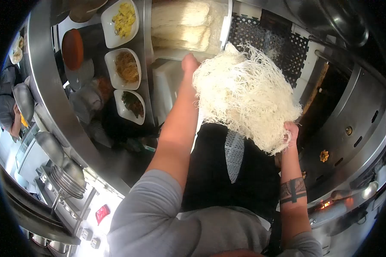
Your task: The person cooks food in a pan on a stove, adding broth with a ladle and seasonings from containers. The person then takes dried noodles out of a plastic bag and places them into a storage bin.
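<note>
A big, loose tangle of thin off-white noodles [248, 94] hangs in front of my body. At its lower right edge, my right hand [291, 132] is closed on the strands, with some fingers hidden among them. My left hand [190, 64] is at the noodles' upper left side, beside the front edge of an open bin [226, 25]. Its fingers are hidden from view, so its grip does not show. Inside the bin lie bundles of pale noodles [180, 37].
White dishes hold yellow chunks [124, 20], brown shreds [127, 67] and dark green bits [133, 104] along the left counter. A black perforated mat [294, 55] covers the floor ahead. Steel cooking equipment [351, 128] stands at right, with flame [326, 204] lower down. Another person [6, 111] is at far left.
</note>
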`<state>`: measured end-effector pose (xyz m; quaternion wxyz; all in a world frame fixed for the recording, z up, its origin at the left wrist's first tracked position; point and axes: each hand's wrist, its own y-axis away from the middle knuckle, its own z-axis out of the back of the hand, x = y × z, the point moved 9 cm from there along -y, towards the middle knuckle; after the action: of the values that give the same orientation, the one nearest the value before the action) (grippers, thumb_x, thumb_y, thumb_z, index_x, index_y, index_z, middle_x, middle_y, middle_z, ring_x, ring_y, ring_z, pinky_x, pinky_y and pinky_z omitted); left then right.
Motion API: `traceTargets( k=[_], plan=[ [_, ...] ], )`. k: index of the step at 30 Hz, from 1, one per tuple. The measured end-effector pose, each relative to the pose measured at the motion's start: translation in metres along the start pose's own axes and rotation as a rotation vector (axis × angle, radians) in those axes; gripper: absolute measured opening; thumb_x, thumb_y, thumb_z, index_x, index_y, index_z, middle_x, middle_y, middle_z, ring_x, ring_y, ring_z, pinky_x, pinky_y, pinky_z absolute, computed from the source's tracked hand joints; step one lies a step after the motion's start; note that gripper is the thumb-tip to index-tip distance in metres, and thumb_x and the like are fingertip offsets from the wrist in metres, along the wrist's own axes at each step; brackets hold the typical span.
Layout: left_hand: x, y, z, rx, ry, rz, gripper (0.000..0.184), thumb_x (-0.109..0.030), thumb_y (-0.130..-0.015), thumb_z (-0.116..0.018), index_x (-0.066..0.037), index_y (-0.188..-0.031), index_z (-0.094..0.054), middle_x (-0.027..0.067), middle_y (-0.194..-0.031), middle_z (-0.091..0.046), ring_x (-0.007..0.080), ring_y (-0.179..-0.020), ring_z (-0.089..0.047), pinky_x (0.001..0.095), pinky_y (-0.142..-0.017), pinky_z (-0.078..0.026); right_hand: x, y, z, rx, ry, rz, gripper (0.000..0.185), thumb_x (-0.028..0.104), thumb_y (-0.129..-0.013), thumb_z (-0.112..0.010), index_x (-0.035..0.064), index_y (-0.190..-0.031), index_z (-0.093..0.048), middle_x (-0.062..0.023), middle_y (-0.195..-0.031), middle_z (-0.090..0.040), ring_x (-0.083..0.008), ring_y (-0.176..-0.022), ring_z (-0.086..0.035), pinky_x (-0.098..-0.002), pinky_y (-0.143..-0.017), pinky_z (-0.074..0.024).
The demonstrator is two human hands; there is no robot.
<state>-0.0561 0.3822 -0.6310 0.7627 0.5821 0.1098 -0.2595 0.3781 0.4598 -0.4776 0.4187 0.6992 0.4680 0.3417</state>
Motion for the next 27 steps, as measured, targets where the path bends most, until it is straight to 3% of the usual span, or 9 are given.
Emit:
traceTargets(
  k=[4, 10, 13, 16, 19, 21, 22, 25, 27],
  plan=[
    [-0.007, 0.032, 0.001, 0.156, 0.28, 0.024, 0.034, -0.019, -0.096, -0.053, 0.007, -0.118, -0.054, 0.019, -0.11, -0.062, 0.0342, -0.09, -0.066, 0.052, -0.075, -0.055, 0.004, -0.007, 0.029, -0.025, 0.06, 0.029, 0.061, 0.02, -0.068, -0.07, -0.0156, -0.116, -0.058, -0.0238, -0.101, -0.07, -0.0343, -0.087, -0.071, -0.0426, -0.082, -0.0586],
    [-0.041, 0.031, 0.037, -0.093, 0.224, -0.109, 0.024, -0.016, -0.094, -0.052, 0.003, -0.107, -0.056, 0.0158, -0.101, -0.062, 0.0314, -0.085, -0.066, 0.0486, -0.061, -0.055, 0.006, 0.008, 0.008, -0.106, 0.097, 0.0, 0.055, 0.017, -0.062, -0.071, -0.0122, -0.107, -0.061, -0.0185, -0.093, -0.069, -0.0299, -0.08, -0.069, -0.0381, -0.076, -0.0582],
    [-0.049, -0.015, 0.031, 0.081, 0.327, -0.141, 0.022, -0.016, -0.092, -0.049, 0.0, -0.105, -0.055, 0.0145, -0.098, -0.061, 0.0287, -0.081, -0.065, 0.0441, -0.053, -0.052, 0.009, 0.016, -0.009, -0.123, 0.14, 0.037, 0.057, 0.018, -0.062, -0.071, -0.0116, -0.109, -0.061, -0.0188, -0.095, -0.069, -0.0307, -0.083, -0.069, -0.0389, -0.077, -0.0582],
    [-0.061, -0.022, 0.045, -0.185, 0.281, -0.153, 0.022, -0.019, -0.091, -0.047, -0.002, -0.104, -0.054, 0.0123, -0.096, -0.061, 0.0272, -0.074, -0.064, 0.039, -0.05, -0.049, 0.002, 0.015, -0.01, -0.09, 0.122, -0.011, 0.063, 0.018, -0.061, -0.072, -0.0114, -0.115, -0.058, -0.0199, -0.102, -0.068, -0.0321, -0.089, -0.068, -0.0399, -0.081, -0.0577],
    [-0.073, -0.02, 0.035, -0.029, 0.456, -0.267, 0.037, -0.026, -0.093, -0.046, -0.002, -0.122, -0.049, 0.0127, -0.121, -0.056, 0.0284, -0.098, -0.063, 0.0451, -0.07, -0.052, -0.007, 0.008, 0.011, -0.092, 0.116, -0.043, 0.066, 0.018, -0.061, -0.072, -0.0121, -0.118, -0.057, -0.0206, -0.105, -0.068, -0.0328, -0.091, -0.068, -0.0398, -0.082, -0.0573],
    [-0.058, 0.025, 0.021, 0.047, 0.361, -0.081, 0.059, -0.039, -0.095, -0.048, -0.004, -0.142, -0.035, 0.0122, -0.146, -0.038, 0.0285, -0.129, -0.045, 0.0512, -0.1, -0.042, -0.009, 0.004, 0.011, -0.095, 0.136, -0.027, 0.067, 0.018, -0.061, -0.072, -0.0123, -0.119, -0.057, -0.0206, -0.105, -0.068, -0.0328, -0.091, -0.068, -0.0397, -0.082, -0.0572],
    [-0.051, 0.05, 0.007, 0.066, 0.476, 0.129, 0.076, -0.053, -0.095, -0.049, -0.009, -0.151, -0.023, 0.0115, -0.159, -0.018, 0.027, -0.143, -0.023, 0.0547, -0.114, -0.024, -0.008, 0.003, 0.01, -0.103, 0.149, -0.011, 0.068, 0.018, -0.061, -0.072, -0.0126, -0.12, -0.056, -0.0205, -0.104, -0.068, -0.0329, -0.091, -0.068, -0.0396, -0.082, -0.0571],
    [-0.045, 0.064, -0.01, 0.118, 0.562, 0.315, 0.083, -0.061, -0.092, -0.051, -0.007, -0.15, -0.026, 0.0153, -0.156, -0.025, 0.03, -0.142, -0.028, 0.051, -0.115, -0.026, -0.004, 0.008, -0.007, -0.114, 0.159, -0.01, 0.068, 0.018, -0.061, -0.072, -0.0129, -0.12, -0.056, -0.0209, -0.104, -0.068, -0.0333, -0.092, -0.068, -0.0399, -0.083, -0.0568],
    [-0.049, 0.048, -0.008, 0.211, 0.534, 0.205, 0.086, -0.061, -0.091, -0.054, -0.005, -0.149, -0.027, 0.0184, -0.152, -0.031, 0.032, -0.14, -0.032, 0.0508, -0.115, -0.027, -0.003, 0.007, -0.008, -0.091, 0.169, -0.016, 0.07, 0.019, -0.061, -0.072, -0.0132, -0.121, -0.055, -0.0217, -0.107, -0.068, -0.0339, -0.094, -0.068, -0.0404, -0.085, -0.0564]
  ],
)
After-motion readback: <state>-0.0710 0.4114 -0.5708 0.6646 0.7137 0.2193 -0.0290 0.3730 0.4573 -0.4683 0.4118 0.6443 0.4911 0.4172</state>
